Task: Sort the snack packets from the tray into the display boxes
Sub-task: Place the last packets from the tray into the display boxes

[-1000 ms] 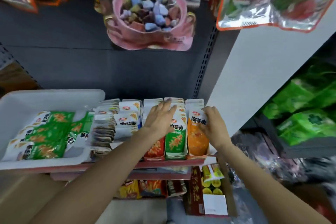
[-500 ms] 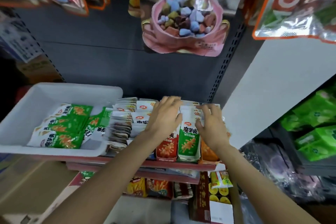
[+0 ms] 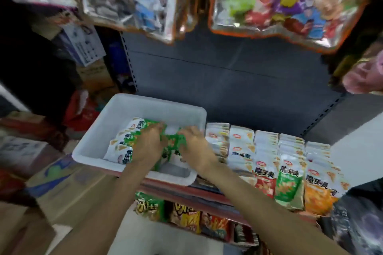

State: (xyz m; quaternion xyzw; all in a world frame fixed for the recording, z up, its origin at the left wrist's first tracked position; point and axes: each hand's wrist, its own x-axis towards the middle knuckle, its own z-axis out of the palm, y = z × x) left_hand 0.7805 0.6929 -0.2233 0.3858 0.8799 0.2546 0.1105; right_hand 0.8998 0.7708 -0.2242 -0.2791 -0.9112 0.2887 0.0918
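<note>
A white plastic tray (image 3: 145,101) sits on the shelf at the left and holds several green-and-white snack packets (image 3: 129,137). Both my hands are inside the tray, close together. My left hand (image 3: 148,145) lies over the green packets with its fingers curled down onto them. My right hand (image 3: 195,145) grips the green packets bunched between the two hands. To the right of the tray stand display boxes (image 3: 288,172) filled with upright rows of red, green and orange packets. The view is motion-blurred.
Large foil snack bags (image 3: 290,2) hang overhead just above the shelf. A pink bag (image 3: 364,76) hangs at the right edge. Cardboard boxes (image 3: 62,184) stand on the floor at the left. A lower shelf (image 3: 186,213) holds more snack bags.
Both hands left the upright packets in the display boxes and moved left into the tray, onto the green packets. The camera swung left as well.
</note>
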